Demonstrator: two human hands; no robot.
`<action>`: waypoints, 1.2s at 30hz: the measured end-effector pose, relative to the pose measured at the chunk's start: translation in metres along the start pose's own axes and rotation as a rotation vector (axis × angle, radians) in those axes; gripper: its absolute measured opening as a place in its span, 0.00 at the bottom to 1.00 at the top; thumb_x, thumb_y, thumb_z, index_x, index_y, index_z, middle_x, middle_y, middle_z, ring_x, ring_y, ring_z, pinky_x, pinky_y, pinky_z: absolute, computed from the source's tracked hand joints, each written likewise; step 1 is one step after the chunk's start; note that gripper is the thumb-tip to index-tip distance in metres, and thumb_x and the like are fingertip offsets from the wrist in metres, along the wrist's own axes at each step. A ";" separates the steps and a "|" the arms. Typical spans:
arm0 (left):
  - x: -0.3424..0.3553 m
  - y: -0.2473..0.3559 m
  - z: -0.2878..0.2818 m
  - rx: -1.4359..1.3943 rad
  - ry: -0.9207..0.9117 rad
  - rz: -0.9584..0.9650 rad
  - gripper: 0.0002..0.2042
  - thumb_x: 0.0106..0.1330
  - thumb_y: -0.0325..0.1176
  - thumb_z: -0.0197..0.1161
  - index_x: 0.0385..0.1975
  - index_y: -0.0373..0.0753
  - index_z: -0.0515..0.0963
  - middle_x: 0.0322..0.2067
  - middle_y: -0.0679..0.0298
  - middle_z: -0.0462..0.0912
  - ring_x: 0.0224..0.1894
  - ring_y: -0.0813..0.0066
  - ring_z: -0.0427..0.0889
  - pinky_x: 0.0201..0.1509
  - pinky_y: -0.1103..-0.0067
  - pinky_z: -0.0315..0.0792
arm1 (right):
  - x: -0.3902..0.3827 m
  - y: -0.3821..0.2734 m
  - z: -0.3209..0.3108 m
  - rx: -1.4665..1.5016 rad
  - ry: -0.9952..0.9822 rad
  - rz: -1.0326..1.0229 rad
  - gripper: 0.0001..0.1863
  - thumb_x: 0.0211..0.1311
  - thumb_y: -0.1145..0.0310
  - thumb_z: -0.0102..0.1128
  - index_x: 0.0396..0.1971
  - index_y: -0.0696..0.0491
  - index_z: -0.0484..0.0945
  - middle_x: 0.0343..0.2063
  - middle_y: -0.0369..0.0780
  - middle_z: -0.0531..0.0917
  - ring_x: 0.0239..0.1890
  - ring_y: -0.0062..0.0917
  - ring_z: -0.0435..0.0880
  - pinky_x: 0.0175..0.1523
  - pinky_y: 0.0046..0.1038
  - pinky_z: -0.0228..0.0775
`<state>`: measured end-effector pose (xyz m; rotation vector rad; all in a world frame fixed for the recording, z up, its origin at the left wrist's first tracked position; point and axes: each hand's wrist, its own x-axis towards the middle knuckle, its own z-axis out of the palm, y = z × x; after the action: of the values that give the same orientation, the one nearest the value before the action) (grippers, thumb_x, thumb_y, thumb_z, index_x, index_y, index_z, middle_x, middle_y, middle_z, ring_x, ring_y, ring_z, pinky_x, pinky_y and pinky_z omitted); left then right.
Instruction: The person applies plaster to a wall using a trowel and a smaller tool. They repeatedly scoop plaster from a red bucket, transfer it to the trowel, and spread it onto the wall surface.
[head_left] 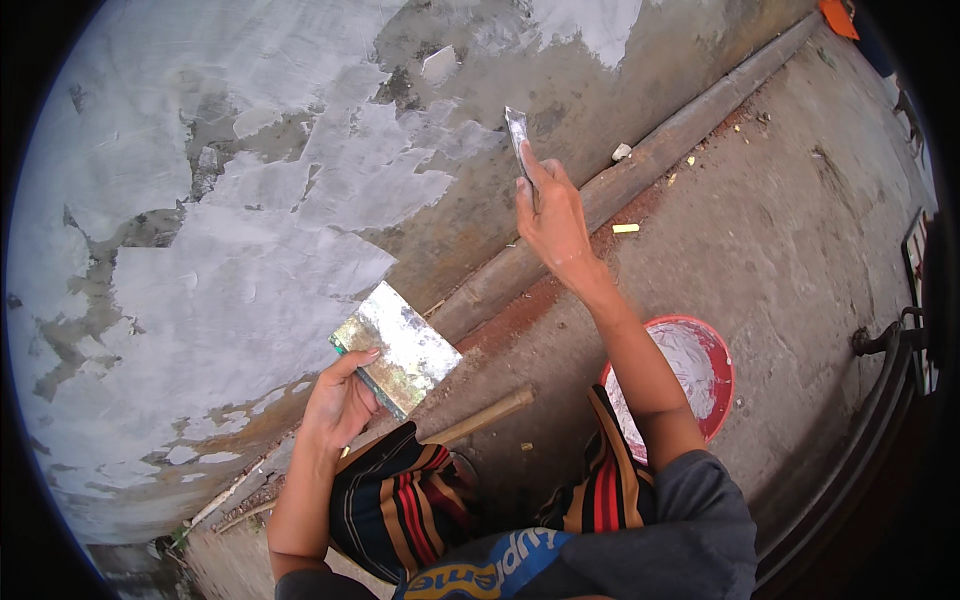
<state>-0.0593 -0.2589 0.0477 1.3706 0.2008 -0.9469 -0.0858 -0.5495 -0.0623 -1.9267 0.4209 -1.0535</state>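
Note:
In my left hand [340, 402] is a flat rectangular metal plate [415, 345] with white putty smeared over its face; my thumb lies on top and the fingers curl beneath its edge. My right hand [555, 215] is stretched forward, closed around a narrow putty knife [517, 135] with a pale-coated blade. The blade is beside the wall [270, 230], over a bare grey-brown stretch; I cannot tell whether it touches. White putty covers much of the wall in uneven patches, with rough grey surface between them.
A red bucket [727, 385] of white putty stands by my right forearm, partly hidden by it. A pipe-like ledge [680, 135] follows the wall's foot. On the ground lie a yellow piece [625, 228] and a wooden stick [490, 415]. Dark metal bars [870, 400] are at far right.

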 end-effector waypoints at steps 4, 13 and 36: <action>-0.001 0.002 -0.008 -0.016 0.045 0.004 0.20 0.64 0.28 0.55 0.55 0.30 0.66 0.50 0.55 0.77 0.52 0.63 0.79 0.59 0.65 0.73 | -0.020 0.000 0.001 0.057 -0.118 -0.004 0.23 0.65 0.75 0.51 0.60 0.58 0.69 0.26 0.41 0.69 0.24 0.24 0.67 0.32 0.27 0.64; 0.000 -0.002 -0.012 -0.012 0.056 0.001 0.21 0.64 0.28 0.55 0.56 0.31 0.65 0.51 0.55 0.77 0.52 0.62 0.79 0.59 0.65 0.73 | 0.037 0.028 -0.005 -0.032 0.150 0.049 0.26 0.65 0.75 0.51 0.62 0.64 0.63 0.32 0.48 0.71 0.30 0.33 0.74 0.39 0.33 0.68; 0.014 -0.007 -0.006 0.035 0.006 -0.088 0.20 0.63 0.29 0.57 0.55 0.31 0.67 0.49 0.56 0.78 0.51 0.65 0.80 0.59 0.67 0.72 | 0.042 0.002 -0.046 -0.006 -0.104 0.156 0.20 0.61 0.73 0.53 0.54 0.61 0.74 0.24 0.52 0.75 0.22 0.31 0.73 0.33 0.33 0.67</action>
<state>-0.0529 -0.2597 0.0318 1.4058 0.2518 -1.0232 -0.0981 -0.6018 -0.0311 -1.9107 0.5077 -0.8486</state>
